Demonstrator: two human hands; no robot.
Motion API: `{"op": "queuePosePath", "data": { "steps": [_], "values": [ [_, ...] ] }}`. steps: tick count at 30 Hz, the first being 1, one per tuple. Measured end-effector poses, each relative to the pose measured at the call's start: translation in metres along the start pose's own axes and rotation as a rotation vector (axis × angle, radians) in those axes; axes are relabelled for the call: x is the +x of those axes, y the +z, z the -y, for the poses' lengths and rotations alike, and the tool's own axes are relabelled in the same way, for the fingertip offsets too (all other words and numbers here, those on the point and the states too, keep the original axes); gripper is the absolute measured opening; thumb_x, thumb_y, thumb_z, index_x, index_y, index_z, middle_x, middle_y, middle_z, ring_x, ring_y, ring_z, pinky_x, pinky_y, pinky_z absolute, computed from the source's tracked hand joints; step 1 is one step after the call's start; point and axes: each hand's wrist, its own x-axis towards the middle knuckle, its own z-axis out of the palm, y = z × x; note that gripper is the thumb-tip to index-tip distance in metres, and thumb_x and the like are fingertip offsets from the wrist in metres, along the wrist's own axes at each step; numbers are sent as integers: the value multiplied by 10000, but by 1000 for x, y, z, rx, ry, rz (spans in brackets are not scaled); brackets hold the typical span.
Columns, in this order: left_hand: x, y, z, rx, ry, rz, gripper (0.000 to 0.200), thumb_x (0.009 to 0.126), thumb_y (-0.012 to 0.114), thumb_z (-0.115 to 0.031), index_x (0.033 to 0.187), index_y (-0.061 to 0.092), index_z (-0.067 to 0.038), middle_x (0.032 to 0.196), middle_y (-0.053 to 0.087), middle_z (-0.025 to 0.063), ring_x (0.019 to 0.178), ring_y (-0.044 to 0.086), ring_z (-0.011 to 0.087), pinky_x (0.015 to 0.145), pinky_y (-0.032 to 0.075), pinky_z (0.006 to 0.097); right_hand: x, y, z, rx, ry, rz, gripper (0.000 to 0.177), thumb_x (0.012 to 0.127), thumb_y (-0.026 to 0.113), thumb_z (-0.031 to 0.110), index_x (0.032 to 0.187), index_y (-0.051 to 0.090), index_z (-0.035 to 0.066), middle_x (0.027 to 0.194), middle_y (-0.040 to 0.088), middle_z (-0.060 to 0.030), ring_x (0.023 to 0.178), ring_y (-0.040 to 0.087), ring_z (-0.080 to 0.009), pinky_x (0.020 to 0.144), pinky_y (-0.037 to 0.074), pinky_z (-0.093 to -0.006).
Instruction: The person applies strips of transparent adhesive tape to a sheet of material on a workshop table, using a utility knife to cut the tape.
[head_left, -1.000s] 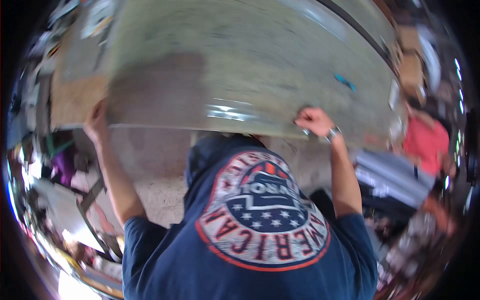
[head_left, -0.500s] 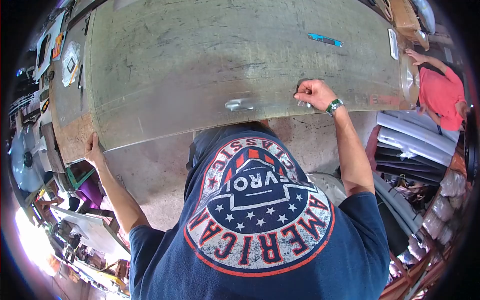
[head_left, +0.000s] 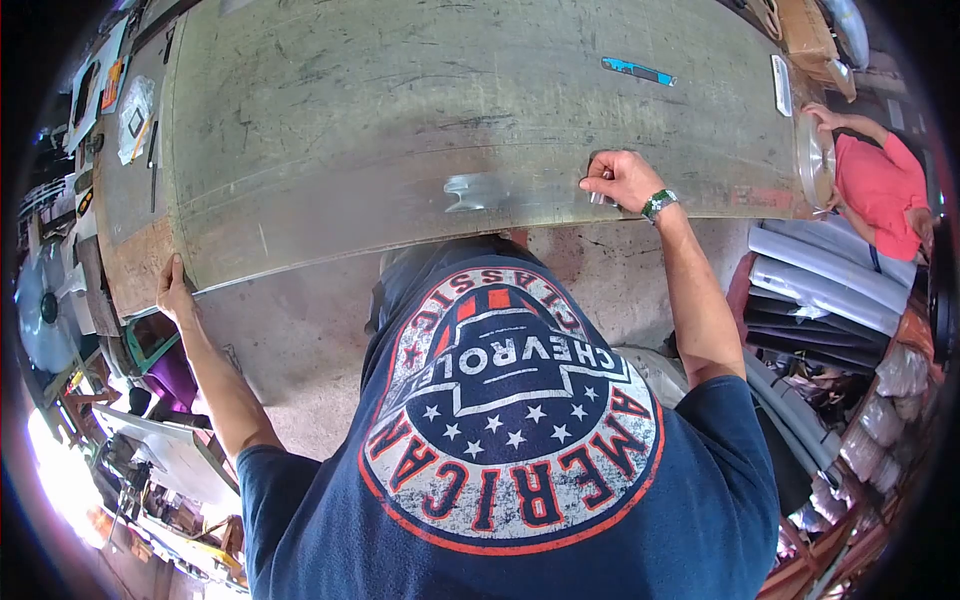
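Big metal sheet point(head_left: 450, 100) lies across the desk point(head_left: 125, 265), near edge overhanging, left hand point(head_left: 172, 292) fingers clamped on its corner, right hand point(head_left: 618, 178) fingers pinched shut on that edge (looks thin, floppy, slick, sharp-edged: grip edges wide apart).

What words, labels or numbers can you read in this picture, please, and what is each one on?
"AMERICAN CLASSIC", around the round badge on the T-shirt.
"CHEVROLET", across that badge's middle.
The blue label on the metal sheet: too small to read.
The packets at far left: too small to read.
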Motion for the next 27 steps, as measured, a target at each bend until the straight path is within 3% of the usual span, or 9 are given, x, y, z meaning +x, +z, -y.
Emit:
{"op": "queuePosePath", "data": {
  "steps": [8,11,14,27],
  "values": [
    [4,-1,3,1,-5,18,306,912,828,-213,1115,780,10,1053,770,77,955,675,152,912,522,279,-2,-3,6,-60,50,2,287,847,844,306,852,715,50,777,744,-92,710,692,-200,673,526,-377],
    [4,0,3,0,14,18,336,910,834,-212,1151,767,12,1044,760,73,905,682,147,822,546,272,0,-2,2,-68,41,-23,309,835,853,327,842,710,53,772,743,-92,704,688,-198,666,521,-376],
    [1,2,-2,15,3,2,299,911,826,-212,1109,782,8,1039,770,76,940,675,149,893,526,277,2,-2,-1,-56,46,-20,333,817,866,351,837,708,58,771,743,-88,696,681,-195,657,516,-378],
    [-5,9,-4,-19,38,-21,262,920,815,-205,1085,791,-4,1008,768,62,908,668,138,854,528,279,4,-3,-4,-140,59,-90,436,744,919,379,778,613,70,694,667,-68,641,601,-201,604,461,-380]
  ]
}}
